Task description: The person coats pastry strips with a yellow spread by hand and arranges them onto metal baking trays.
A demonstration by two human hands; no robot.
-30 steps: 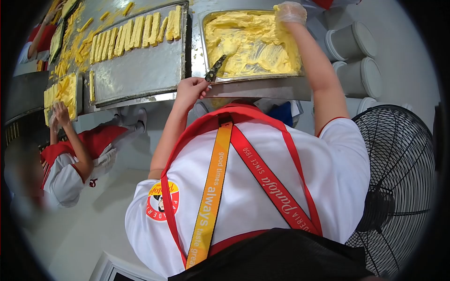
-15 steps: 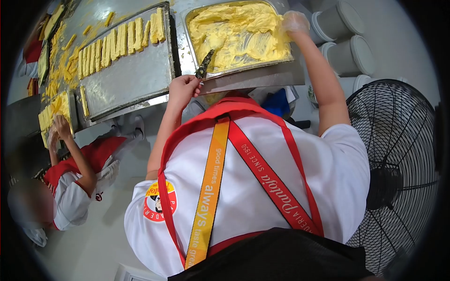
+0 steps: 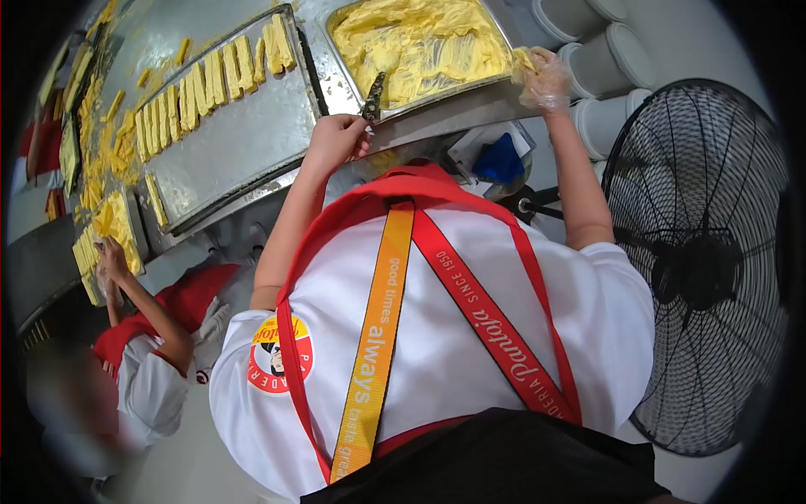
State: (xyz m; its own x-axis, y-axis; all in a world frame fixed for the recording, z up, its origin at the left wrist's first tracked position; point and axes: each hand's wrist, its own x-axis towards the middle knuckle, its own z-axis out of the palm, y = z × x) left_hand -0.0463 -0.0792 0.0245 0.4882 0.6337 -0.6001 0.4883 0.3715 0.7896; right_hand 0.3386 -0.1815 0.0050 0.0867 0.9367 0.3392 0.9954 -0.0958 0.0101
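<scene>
My right hand (image 3: 547,79), in a clear plastic glove, is closed around a lump of yellow spread (image 3: 524,62) just beyond the right rim of a metal pan (image 3: 453,95). A thick layer of yellow, creamy spread (image 3: 420,38) fills the pan. At the pan's near left corner, my bare left hand (image 3: 340,139) has its fingers curled at the lower end of a dark utensil (image 3: 374,97) smeared with yellow. The utensil's working end cannot be made out. Left of the pan, a flat metal tray (image 3: 243,139) carries a row of pale yellow sticks (image 3: 201,84).
Yellow scraps (image 3: 122,155) litter the worktop to the left. A co-worker's hands (image 3: 113,260) work over another tray of sticks at far left. Grey lidded buckets (image 3: 613,63) stand at upper right, above a large black fan (image 3: 697,269). A blue item (image 3: 497,160) sits under the counter edge.
My right hand has drawn back from the pan's right rim, bringing a lump of spread with it. My left hand stays by the utensil. The whole view has shifted slightly.
</scene>
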